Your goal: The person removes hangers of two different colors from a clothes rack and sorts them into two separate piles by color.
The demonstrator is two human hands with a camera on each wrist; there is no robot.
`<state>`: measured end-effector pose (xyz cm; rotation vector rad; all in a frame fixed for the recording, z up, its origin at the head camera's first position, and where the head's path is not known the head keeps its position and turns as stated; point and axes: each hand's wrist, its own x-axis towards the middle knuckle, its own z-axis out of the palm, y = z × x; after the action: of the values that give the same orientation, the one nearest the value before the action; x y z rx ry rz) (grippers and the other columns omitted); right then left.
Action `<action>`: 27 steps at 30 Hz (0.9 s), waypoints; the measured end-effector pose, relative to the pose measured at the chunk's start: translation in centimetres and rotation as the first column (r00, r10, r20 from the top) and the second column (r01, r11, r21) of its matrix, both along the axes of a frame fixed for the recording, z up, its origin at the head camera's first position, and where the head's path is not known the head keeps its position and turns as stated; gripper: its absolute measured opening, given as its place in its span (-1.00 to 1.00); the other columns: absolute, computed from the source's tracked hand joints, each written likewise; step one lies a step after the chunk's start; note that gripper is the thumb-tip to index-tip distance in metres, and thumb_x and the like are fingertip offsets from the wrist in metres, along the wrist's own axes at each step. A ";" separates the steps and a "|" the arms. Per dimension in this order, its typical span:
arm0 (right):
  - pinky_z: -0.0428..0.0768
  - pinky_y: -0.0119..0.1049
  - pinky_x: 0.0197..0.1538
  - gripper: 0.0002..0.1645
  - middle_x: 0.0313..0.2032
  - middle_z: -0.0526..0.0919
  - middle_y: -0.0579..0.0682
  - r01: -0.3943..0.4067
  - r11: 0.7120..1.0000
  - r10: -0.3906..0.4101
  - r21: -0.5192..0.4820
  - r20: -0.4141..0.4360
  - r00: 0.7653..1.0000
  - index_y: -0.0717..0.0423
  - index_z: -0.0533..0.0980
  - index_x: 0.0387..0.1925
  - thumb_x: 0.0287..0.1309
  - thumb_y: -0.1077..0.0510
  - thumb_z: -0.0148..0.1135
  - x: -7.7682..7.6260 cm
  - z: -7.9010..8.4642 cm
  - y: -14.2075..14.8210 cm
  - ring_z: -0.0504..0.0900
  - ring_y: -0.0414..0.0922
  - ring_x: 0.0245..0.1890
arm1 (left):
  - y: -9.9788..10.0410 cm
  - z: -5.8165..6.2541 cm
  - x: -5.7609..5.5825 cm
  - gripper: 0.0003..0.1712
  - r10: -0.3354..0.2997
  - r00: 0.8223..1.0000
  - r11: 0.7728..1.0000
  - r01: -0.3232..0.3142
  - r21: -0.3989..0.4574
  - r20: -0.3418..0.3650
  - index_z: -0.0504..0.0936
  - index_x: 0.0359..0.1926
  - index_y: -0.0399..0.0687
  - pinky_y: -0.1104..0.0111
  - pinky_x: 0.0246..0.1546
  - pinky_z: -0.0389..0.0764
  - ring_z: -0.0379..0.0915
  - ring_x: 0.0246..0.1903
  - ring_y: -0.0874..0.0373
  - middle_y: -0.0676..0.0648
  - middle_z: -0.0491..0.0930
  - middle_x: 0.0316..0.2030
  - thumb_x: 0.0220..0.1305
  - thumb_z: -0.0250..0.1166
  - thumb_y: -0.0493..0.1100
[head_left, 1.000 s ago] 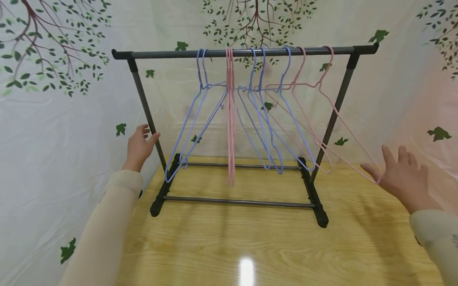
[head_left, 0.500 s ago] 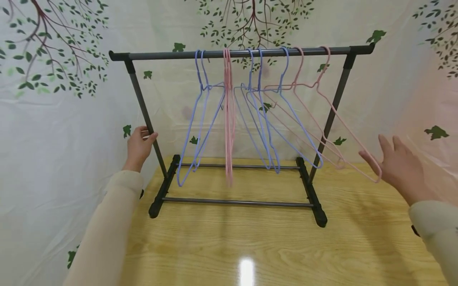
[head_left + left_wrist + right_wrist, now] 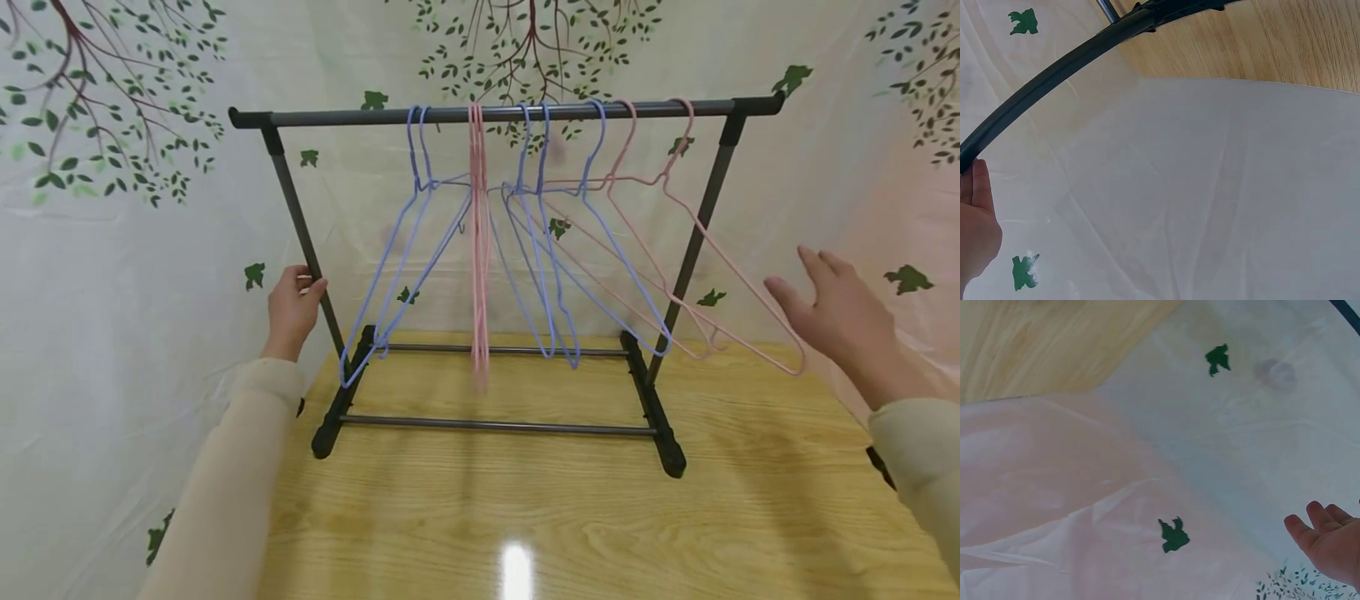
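Observation:
A dark clothes rack [image 3: 495, 115] stands on the wood-grain surface, with several blue and pink wire hangers on its top bar. My left hand [image 3: 294, 304] holds the rack's left post [image 3: 300, 221], thumb in front and fingers behind. In the left wrist view, fingers of that left hand [image 3: 977, 215] meet the dark post [image 3: 1054, 78]. To the right of the rack, my right hand [image 3: 840, 321] is held up with fingers extended and nothing in it. The outermost pink hanger [image 3: 738, 271] reaches toward it, its lower corner a little short of the palm. The right wrist view shows the same right hand [image 3: 1332, 540] free.
Blue hangers [image 3: 390, 242] hang at left, and a tight bunch of pink hangers [image 3: 478, 275] at the middle of the bar. More blue hangers [image 3: 551, 250] follow to its right. A leaf-printed sheet [image 3: 135, 333] encloses the wood-grain surface [image 3: 480, 500] at back and sides.
My left hand has closed in on the left post and the rack has shifted slightly left. The hangers sway. My right hand has risen and drawn away from the outer pink hanger.

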<state>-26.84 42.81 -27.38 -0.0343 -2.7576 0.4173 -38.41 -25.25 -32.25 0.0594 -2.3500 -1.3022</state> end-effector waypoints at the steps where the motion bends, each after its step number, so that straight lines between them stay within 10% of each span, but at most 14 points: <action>1: 0.03 0.54 0.15 -0.05 0.46 -0.20 0.48 -0.003 1.000 0.003 -0.012 -0.005 1.000 0.19 -0.25 0.55 0.47 -0.33 -0.32 0.0 0.3 -0.2 -0.08 0.53 0.37 | 0.0 -0.1 0.0 -0.54 0.001 1.000 1.000 -0.001 -0.004 -0.003 0.34 0.27 -0.31 0.05 0.16 0.48 0.47 0.17 -0.21 -0.36 0.52 0.16 0.50 0.13 -0.14; 15: 0.09 0.52 0.13 -0.21 0.48 -0.02 0.38 -0.097 0.971 0.099 -0.221 -0.001 0.995 -0.14 -0.13 0.58 0.48 -0.31 -0.32 1.5 4.6 -3.5 0.05 0.51 0.33 | -0.3 -0.2 0.1 -0.58 -0.007 0.999 0.998 0.005 -0.068 -0.036 0.36 0.23 -0.31 0.02 0.16 0.45 0.49 0.14 -0.25 -0.37 0.55 0.12 0.50 0.13 -0.15; 27: 0.21 0.47 0.14 -0.14 0.43 0.17 0.33 -0.106 0.937 0.117 -0.334 0.014 0.993 -0.02 0.08 0.54 0.42 -0.37 -0.18 3.1 5.4 -6.0 0.18 0.44 0.32 | -0.2 -0.4 0.9 -0.56 -0.013 0.999 0.998 0.010 -0.065 -0.049 0.35 0.24 -0.34 0.01 0.14 0.48 0.49 0.13 -0.27 -0.40 0.54 0.11 0.51 0.11 -0.15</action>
<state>-23.70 36.83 -21.97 0.0323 -2.6974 0.9181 -37.51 -25.45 -32.70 -0.0062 -2.3513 -1.2182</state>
